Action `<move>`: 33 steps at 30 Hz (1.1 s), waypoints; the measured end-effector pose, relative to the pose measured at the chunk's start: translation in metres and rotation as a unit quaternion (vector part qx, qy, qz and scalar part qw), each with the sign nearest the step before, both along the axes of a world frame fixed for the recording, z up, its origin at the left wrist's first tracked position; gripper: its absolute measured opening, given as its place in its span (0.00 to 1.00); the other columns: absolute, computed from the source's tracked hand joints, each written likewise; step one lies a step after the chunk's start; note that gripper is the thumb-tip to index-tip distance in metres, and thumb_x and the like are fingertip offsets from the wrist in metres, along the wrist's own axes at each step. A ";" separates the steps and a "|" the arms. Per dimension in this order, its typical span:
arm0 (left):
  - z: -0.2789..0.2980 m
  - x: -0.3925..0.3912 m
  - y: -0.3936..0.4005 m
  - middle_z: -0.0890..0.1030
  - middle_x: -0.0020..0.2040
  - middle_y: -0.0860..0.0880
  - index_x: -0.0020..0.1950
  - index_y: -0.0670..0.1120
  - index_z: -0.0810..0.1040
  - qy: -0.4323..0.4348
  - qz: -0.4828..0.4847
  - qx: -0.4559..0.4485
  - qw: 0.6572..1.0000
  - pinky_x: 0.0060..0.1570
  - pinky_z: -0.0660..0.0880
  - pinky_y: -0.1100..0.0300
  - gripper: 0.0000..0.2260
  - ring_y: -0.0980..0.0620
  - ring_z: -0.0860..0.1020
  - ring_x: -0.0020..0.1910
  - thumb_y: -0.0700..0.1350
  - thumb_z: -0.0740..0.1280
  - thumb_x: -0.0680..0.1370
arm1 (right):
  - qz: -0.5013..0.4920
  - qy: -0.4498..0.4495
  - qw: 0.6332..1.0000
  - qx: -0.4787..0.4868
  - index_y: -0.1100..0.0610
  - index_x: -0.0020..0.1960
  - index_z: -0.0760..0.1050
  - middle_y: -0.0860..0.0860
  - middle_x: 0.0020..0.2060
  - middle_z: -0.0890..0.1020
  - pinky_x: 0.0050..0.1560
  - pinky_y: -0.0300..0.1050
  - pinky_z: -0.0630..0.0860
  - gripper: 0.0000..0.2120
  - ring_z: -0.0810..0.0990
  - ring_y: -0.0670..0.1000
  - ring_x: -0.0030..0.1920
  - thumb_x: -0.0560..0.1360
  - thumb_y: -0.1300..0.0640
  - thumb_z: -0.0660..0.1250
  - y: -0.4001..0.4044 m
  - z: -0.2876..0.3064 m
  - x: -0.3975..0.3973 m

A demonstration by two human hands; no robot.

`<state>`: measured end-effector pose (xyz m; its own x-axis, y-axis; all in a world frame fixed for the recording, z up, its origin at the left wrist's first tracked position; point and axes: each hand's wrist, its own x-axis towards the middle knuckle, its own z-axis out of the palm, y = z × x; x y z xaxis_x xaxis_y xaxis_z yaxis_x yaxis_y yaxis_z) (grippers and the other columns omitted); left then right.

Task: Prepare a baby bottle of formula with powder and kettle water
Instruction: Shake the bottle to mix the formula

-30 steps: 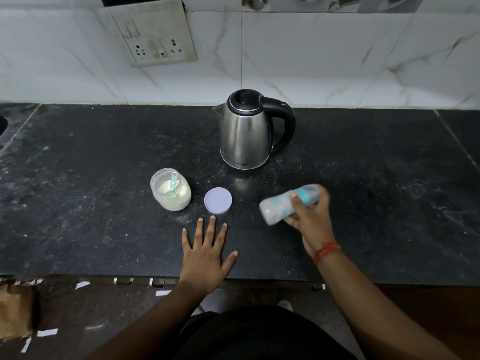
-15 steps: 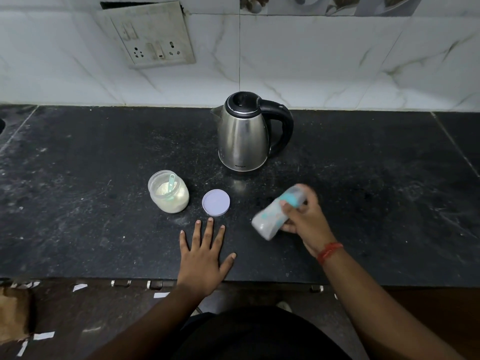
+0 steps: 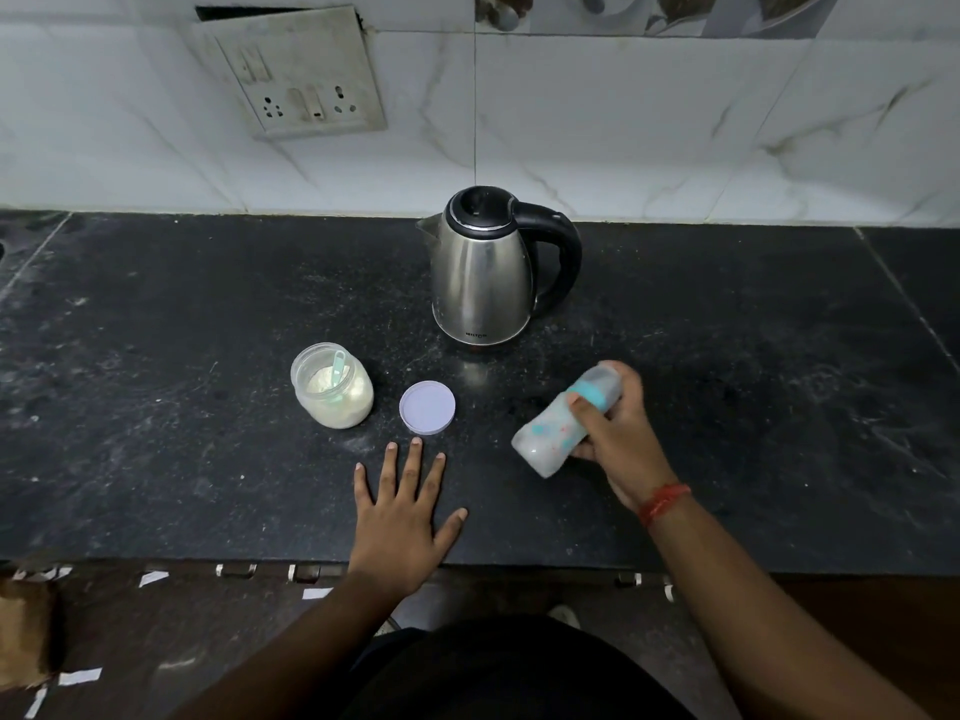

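Observation:
My right hand grips a capped baby bottle with a teal collar, held tilted above the black counter, its base low to the left; milky liquid shows inside. My left hand lies flat on the counter with fingers spread. Just beyond its fingertips rests a lilac jar lid. To the lid's left stands an open glass jar of white powder with a teal scoop in it. A steel kettle with a black handle stands behind, lid closed.
A white tiled wall with a socket plate rises behind the counter. The counter's front edge runs just below my left hand. A brown bag sits on the floor at the lower left.
The bottle in my right hand has swung back and forth, tilting differently from frame to frame. My left hand has stayed flat in place.

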<state>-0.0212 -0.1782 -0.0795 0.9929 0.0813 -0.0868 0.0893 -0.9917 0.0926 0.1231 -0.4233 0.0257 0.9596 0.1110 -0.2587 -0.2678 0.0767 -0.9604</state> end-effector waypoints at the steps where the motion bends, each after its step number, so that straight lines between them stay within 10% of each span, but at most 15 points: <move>1: 0.001 0.000 0.000 0.58 0.84 0.44 0.83 0.53 0.60 0.000 0.001 0.000 1.000 0.77 0.50 0.29 0.34 0.39 0.54 0.83 0.70 0.48 0.82 | -0.007 -0.009 1.000 0.005 0.32 0.59 0.69 0.51 0.60 0.76 0.41 0.49 0.84 0.21 0.84 0.53 0.55 0.79 0.57 0.70 0.001 0.000 0.000; 12: 0.003 0.002 -0.002 0.58 0.84 0.44 0.83 0.53 0.59 0.005 0.002 -0.001 1.000 0.76 0.50 0.28 0.34 0.39 0.53 0.83 0.70 0.47 0.82 | -0.142 -0.026 0.988 0.053 0.43 0.65 0.67 0.53 0.61 0.78 0.43 0.51 0.84 0.20 0.83 0.55 0.59 0.79 0.57 0.71 -0.008 0.004 0.006; 23: 0.001 0.001 0.000 0.58 0.84 0.44 0.83 0.53 0.59 0.008 -0.002 0.001 1.000 0.76 0.50 0.28 0.35 0.39 0.53 0.83 0.70 0.44 0.82 | 0.022 -0.040 0.998 -0.050 0.36 0.67 0.69 0.51 0.61 0.78 0.46 0.53 0.85 0.28 0.82 0.53 0.59 0.75 0.57 0.76 0.008 -0.007 -0.003; 26: 0.003 0.002 -0.001 0.58 0.84 0.44 0.83 0.53 0.59 0.008 -0.002 0.004 1.000 0.76 0.50 0.29 0.35 0.39 0.53 0.83 0.70 0.44 0.82 | -0.120 -0.037 0.992 0.016 0.39 0.66 0.67 0.48 0.57 0.79 0.43 0.50 0.85 0.24 0.84 0.50 0.55 0.77 0.55 0.74 0.007 -0.001 0.001; 30: 0.002 0.001 0.001 0.59 0.84 0.44 0.83 0.52 0.60 0.005 -0.002 -0.001 1.000 0.76 0.50 0.28 0.34 0.38 0.54 0.83 0.70 0.46 0.82 | 0.041 -0.037 0.996 -0.069 0.41 0.69 0.68 0.50 0.60 0.79 0.48 0.57 0.85 0.29 0.82 0.53 0.58 0.75 0.59 0.75 0.016 -0.008 -0.009; 33: 0.002 0.001 -0.001 0.59 0.84 0.44 0.83 0.52 0.60 0.003 -0.004 -0.001 1.000 0.76 0.50 0.28 0.34 0.38 0.54 0.83 0.70 0.46 0.82 | -0.106 -0.024 0.994 0.002 0.43 0.70 0.66 0.48 0.59 0.78 0.47 0.55 0.85 0.27 0.83 0.51 0.56 0.77 0.56 0.74 0.013 -0.007 -0.007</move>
